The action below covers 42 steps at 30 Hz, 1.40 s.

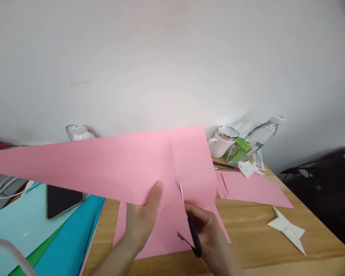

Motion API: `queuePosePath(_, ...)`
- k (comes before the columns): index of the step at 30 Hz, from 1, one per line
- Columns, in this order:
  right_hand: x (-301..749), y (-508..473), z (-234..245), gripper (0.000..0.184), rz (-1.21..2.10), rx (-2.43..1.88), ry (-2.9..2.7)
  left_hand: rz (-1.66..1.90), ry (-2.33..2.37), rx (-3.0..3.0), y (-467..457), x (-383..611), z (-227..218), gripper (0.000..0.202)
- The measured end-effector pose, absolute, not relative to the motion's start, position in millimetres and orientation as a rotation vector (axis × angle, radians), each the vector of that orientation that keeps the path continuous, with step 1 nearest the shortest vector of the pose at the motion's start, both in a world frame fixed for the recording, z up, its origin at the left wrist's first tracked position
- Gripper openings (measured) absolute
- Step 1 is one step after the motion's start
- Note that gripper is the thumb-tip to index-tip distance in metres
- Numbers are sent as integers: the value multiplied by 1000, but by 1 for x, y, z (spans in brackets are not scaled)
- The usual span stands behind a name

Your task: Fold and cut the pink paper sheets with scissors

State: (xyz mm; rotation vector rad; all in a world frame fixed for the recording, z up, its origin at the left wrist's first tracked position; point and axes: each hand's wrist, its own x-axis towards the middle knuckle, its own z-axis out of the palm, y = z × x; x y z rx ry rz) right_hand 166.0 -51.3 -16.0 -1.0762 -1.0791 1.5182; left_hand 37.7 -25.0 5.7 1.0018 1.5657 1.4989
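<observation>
My left hand (140,220) pinches the lower edge of a large folded pink paper sheet (112,165), thumb on top, holding it up above the wooden table (255,230). My right hand (211,234) grips black-handled scissors (191,226), whose blades point up into the pink sheet along a cut line. The lower part of the sheet hangs down over both hands and hides most of my fingers.
Light blue, green and teal paper sheets (46,237) lie at the left with a phone (61,199) on them. More pink paper (255,189), a white folded star (289,230), a white mug (222,140), a green carton (237,150) and a water bottle (261,134) lie at the right, near the wall.
</observation>
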Motion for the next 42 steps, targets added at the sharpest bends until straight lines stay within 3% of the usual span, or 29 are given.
queuePosePath(9,165,-51,-18,36,1551,-1057,-1094,1410,1567,1025,-27,34,3,23)
queuePosePath(39,164,-50,-15,21,1556,-981,-1031,1453,1461,966,-26,36,4,39)
queuePosePath(42,166,-50,-16,29,1535,-1003,-1073,1429,1457,970,-26,34,3,39)
